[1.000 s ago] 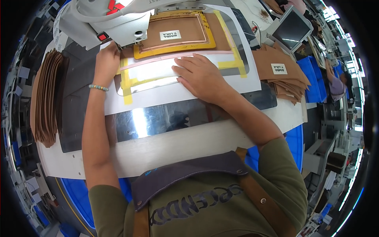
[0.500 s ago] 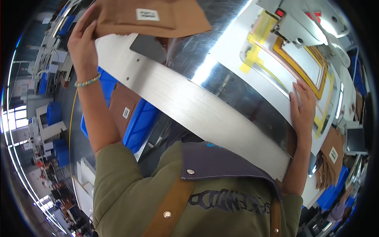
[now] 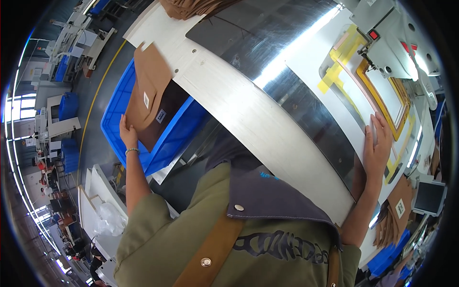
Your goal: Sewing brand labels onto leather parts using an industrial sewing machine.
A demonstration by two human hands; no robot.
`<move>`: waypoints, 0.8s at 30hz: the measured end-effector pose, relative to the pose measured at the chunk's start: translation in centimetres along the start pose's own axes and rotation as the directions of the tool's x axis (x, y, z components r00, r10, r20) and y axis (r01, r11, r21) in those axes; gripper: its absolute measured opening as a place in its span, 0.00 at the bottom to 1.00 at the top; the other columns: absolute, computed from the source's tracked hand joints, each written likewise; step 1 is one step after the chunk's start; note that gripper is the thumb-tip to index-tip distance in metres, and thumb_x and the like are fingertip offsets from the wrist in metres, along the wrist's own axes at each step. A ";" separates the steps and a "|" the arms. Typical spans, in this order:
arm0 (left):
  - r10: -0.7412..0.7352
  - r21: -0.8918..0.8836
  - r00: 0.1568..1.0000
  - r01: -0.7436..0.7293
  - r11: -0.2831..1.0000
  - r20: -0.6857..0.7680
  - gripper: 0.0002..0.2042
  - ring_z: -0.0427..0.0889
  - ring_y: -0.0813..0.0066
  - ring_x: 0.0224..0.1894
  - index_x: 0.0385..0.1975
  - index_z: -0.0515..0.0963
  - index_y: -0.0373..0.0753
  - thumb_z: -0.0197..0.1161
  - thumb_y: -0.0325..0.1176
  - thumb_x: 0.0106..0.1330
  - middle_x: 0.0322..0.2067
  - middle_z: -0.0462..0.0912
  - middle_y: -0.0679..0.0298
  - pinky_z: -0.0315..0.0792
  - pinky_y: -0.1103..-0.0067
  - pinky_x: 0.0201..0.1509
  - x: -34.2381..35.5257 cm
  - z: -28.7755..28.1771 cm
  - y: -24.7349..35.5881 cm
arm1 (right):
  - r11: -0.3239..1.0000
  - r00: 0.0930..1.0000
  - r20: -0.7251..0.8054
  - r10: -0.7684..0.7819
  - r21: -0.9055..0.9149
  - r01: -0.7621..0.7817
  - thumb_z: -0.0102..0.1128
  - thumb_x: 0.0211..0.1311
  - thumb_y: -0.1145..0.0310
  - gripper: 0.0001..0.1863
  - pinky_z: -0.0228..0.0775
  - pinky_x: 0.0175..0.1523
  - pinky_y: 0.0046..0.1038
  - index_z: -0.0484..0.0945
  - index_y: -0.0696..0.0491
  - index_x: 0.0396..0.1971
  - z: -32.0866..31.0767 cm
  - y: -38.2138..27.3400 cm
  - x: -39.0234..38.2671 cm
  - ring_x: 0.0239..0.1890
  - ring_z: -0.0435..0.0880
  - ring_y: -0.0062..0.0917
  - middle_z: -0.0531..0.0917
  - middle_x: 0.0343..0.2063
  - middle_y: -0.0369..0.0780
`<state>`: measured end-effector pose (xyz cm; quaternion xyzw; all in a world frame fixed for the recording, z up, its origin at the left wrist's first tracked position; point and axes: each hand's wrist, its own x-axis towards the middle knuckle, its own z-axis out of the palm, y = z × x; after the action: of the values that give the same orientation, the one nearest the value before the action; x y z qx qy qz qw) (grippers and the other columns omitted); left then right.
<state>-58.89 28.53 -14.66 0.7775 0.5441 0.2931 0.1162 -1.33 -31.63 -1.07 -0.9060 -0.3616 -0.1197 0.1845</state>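
Observation:
My left hand (image 3: 129, 134) grips the lower edge of a brown fabric piece (image 3: 143, 71) with a small white label, low in the blue bin (image 3: 117, 107) beside the table. A darker labelled piece (image 3: 165, 103) lies under it. My right hand (image 3: 377, 141) lies with fingers stretched out on the white template (image 3: 349, 117) with yellow tape, next to a yellow frame (image 3: 399, 126) under the sewing machine head (image 3: 392, 48).
The steel table edge (image 3: 239, 124) runs between the bin and the machine. Brown stacks sit at the top (image 3: 191, 7) and far right (image 3: 394, 210), near a small screen (image 3: 428, 196). Other workstations (image 3: 62, 119) line the left, across a floor with a yellow line.
My left hand has come from the machine area down to the bin, lowering the brown piece into it. The view has swung left. My right hand stays on the template.

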 end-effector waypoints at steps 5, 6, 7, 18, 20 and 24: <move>-0.272 0.513 0.892 0.054 0.857 0.360 0.31 0.70 0.52 0.77 0.72 0.73 0.32 0.62 0.21 0.65 0.74 0.73 0.49 0.61 0.66 0.82 -3.6 2.6 -7.8 | 1.000 1.000 -0.002 -0.013 -0.018 0.013 0.58 0.79 0.64 0.20 0.61 0.77 0.39 0.83 0.55 0.64 0.0 0.1 0.0 0.71 0.74 0.39 0.79 0.67 0.42; -0.340 0.646 0.840 -0.015 0.763 0.422 0.31 0.70 0.52 0.77 0.73 0.71 0.33 0.63 0.25 0.67 0.73 0.73 0.48 0.61 0.66 0.82 -4.0 3.0 -8.9 | 1.000 1.000 0.002 -0.016 -0.022 0.016 0.58 0.79 0.64 0.20 0.61 0.77 0.39 0.83 0.55 0.64 0.1 0.2 0.0 0.71 0.74 0.39 0.79 0.67 0.42; -0.341 0.640 0.835 -0.017 0.768 0.431 0.31 0.70 0.52 0.77 0.73 0.71 0.33 0.63 0.25 0.67 0.73 0.73 0.48 0.61 0.66 0.82 -3.3 3.7 -9.4 | 0.999 1.000 0.003 -0.020 -0.041 0.020 0.58 0.79 0.64 0.20 0.60 0.77 0.39 0.83 0.55 0.64 0.1 0.4 -0.2 0.71 0.74 0.39 0.79 0.67 0.42; -0.411 -0.053 0.436 0.734 0.677 0.800 0.27 0.89 0.64 0.51 0.70 0.75 0.37 0.70 0.35 0.73 0.52 0.88 0.56 0.84 0.69 0.55 0.9 13.6 -12.6 | 0.991 0.998 0.007 -0.062 -0.117 0.062 0.58 0.77 0.67 0.19 0.61 0.76 0.40 0.82 0.58 0.62 -0.3 -0.1 -0.3 0.69 0.76 0.42 0.80 0.66 0.46; -0.430 -0.080 0.410 0.791 0.606 0.805 0.21 0.90 0.69 0.48 0.64 0.80 0.38 0.71 0.33 0.73 0.51 0.89 0.59 0.86 0.71 0.47 1.5 13.1 -11.1 | 0.991 0.997 0.036 -0.062 -0.120 0.066 0.62 0.74 0.69 0.20 0.63 0.75 0.40 0.82 0.57 0.63 -1.1 -0.5 0.4 0.68 0.76 0.43 0.80 0.66 0.45; -0.301 0.271 0.947 0.321 0.907 -0.114 0.20 0.89 0.49 0.55 0.51 0.88 0.29 0.65 0.38 0.67 0.51 0.90 0.44 0.80 0.61 0.61 6.7 6.3 -7.1 | 0.979 0.997 0.066 -0.039 0.202 0.025 0.67 0.71 0.66 0.18 0.70 0.70 0.39 0.85 0.56 0.56 -2.5 1.0 2.5 0.63 0.81 0.41 0.86 0.58 0.44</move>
<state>-59.20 38.21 -21.06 0.6787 0.7013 0.2160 0.0289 0.98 -31.80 1.78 -0.8804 -0.3926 -0.0538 0.2603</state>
